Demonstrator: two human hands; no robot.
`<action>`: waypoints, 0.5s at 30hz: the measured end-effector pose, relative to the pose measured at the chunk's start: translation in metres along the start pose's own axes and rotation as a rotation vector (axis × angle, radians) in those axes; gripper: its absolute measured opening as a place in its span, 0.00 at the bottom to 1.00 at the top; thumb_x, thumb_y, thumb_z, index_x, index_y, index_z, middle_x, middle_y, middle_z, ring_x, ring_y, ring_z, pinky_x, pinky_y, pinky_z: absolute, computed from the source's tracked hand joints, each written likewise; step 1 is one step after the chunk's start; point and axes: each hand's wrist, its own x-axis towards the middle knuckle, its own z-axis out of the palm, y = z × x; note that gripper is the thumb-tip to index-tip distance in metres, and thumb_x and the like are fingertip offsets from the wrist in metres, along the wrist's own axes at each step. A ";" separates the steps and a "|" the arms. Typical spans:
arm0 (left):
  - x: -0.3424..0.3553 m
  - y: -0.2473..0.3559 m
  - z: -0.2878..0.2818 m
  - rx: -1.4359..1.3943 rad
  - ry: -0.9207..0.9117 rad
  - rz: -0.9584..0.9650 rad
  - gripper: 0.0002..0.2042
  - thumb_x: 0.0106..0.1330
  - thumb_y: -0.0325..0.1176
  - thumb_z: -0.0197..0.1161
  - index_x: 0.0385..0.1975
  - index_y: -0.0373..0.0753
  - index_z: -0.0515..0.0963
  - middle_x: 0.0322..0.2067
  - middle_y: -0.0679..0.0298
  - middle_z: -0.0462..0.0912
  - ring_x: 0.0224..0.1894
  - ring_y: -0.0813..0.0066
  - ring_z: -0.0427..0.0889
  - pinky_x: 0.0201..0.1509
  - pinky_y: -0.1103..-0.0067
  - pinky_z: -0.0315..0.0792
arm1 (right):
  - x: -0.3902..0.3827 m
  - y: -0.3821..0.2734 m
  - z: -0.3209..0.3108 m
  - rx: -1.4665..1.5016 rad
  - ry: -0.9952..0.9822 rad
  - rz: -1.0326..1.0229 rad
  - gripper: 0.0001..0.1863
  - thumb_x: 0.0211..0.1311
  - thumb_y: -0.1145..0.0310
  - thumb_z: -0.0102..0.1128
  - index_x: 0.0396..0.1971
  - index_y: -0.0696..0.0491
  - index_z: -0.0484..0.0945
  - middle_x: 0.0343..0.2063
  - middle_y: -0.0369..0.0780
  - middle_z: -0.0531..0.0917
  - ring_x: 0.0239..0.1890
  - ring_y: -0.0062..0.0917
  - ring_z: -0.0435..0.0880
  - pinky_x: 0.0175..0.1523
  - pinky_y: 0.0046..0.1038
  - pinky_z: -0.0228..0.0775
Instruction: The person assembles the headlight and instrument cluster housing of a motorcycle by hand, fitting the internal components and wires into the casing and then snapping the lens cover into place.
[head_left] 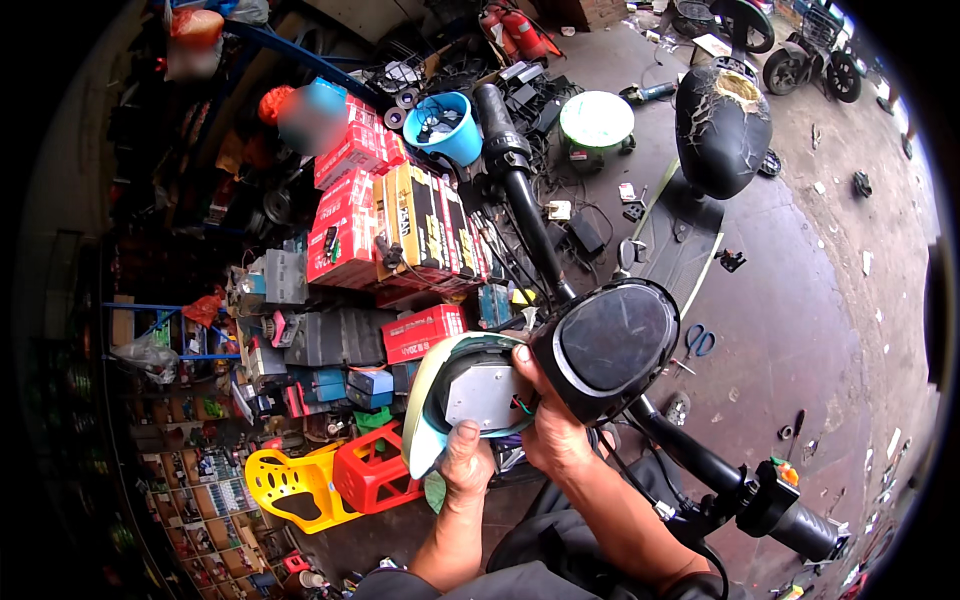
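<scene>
My left hand (pixel 462 475) grips the lower edge of a pale green curved housing (pixel 420 420) with a silver metal plate (pixel 478 397) inside, thumb on its front. My right hand (pixel 548 425) is closed on the housing's right side, thumb raised at its top, beside a black display unit (pixel 607 345) on the scooter's handlebar (pixel 540 230). Small coloured wires show by the plate. Below right are a black grip (pixel 805 530) and dark cables.
Red battery boxes (pixel 340 225), a blue bucket (pixel 445 130) and yellow and red plastic chairs (pixel 285 485) stand left. A torn black seat (pixel 720 140), round stool (pixel 595 120) and blue scissors (pixel 700 340) are ahead and right. Parked scooters (pixel 800 70) stand at top right.
</scene>
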 end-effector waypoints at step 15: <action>-0.008 -0.020 -0.007 -0.030 0.178 0.032 0.32 0.57 0.42 0.58 0.60 0.31 0.64 0.54 0.49 0.73 0.56 0.56 0.76 0.61 0.63 0.70 | -0.005 -0.006 -0.007 -0.034 -0.062 -0.100 0.18 0.62 0.68 0.63 0.51 0.57 0.77 0.45 0.37 0.81 0.47 0.23 0.79 0.57 0.28 0.69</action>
